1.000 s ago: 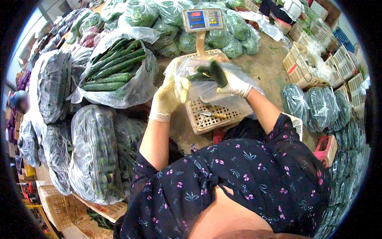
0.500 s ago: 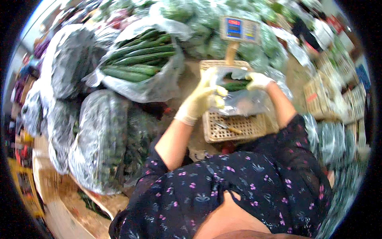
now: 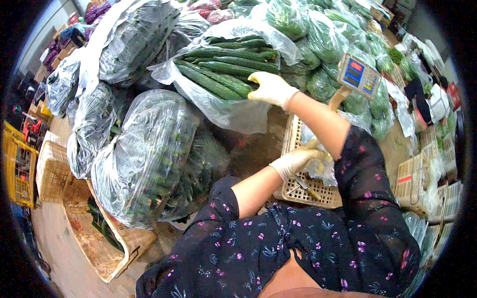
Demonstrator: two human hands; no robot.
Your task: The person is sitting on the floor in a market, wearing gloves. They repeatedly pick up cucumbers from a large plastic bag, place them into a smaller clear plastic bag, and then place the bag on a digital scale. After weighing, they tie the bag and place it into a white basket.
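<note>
Dark green cucumbers [image 3: 223, 67] lie piled in an open clear plastic bag [image 3: 233, 116] ahead of me. My right hand [image 3: 273, 90], in a pale glove, reaches across to their right ends, its thumb and fingers curled around the end of one cucumber. Lower down, my left hand [image 3: 305, 158], also gloved, is closed on a thin clear plastic bag [image 3: 325, 171] over a beige plastic basket [image 3: 293, 136]. What the bag holds is mostly hidden by my hand and right arm. A small knife [image 3: 314, 193] with a wooden handle lies in the basket beside my left hand.
Behind the basket, a scale display [image 3: 358, 77] stands on a post. Large wrapped bags of cucumbers [image 3: 149, 149] crowd the left, above a tan crate [image 3: 94, 238]. Bagged green vegetables [image 3: 328, 37] are heaped at the back. Beige crates [image 3: 412, 179] stand at right.
My right hand has left the plastic bag over the basket and moved left and away to the cucumbers. My left hand has stayed at the bag. The view has swung left.
</note>
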